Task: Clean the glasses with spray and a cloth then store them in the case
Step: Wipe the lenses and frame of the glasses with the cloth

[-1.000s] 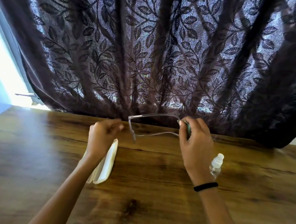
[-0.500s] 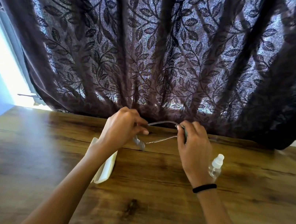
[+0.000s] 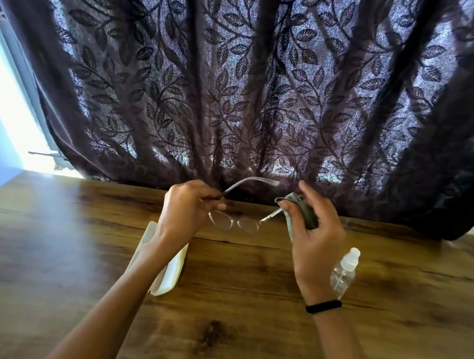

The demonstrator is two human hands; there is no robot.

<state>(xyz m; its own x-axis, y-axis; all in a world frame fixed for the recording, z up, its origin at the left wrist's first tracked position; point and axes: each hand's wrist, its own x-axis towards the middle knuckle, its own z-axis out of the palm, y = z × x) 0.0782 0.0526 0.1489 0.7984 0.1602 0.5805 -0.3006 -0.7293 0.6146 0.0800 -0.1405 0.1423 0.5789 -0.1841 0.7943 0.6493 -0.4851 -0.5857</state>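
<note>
We are holding the glasses (image 3: 235,222) above the table (image 3: 66,246), near its far edge. Our left hand (image 3: 184,211) is pinching the frame near one hinge. Our right hand (image 3: 315,246) is gripping the cloth (image 3: 306,214) around the other arm. The frame is probably light, thin and fragile: grip at the hinges, never the lenses. From the glasses, the case (image 3: 172,274) is lying at 7 o'clock and the spray bottle (image 3: 343,275) at 4 o'clock.
</note>
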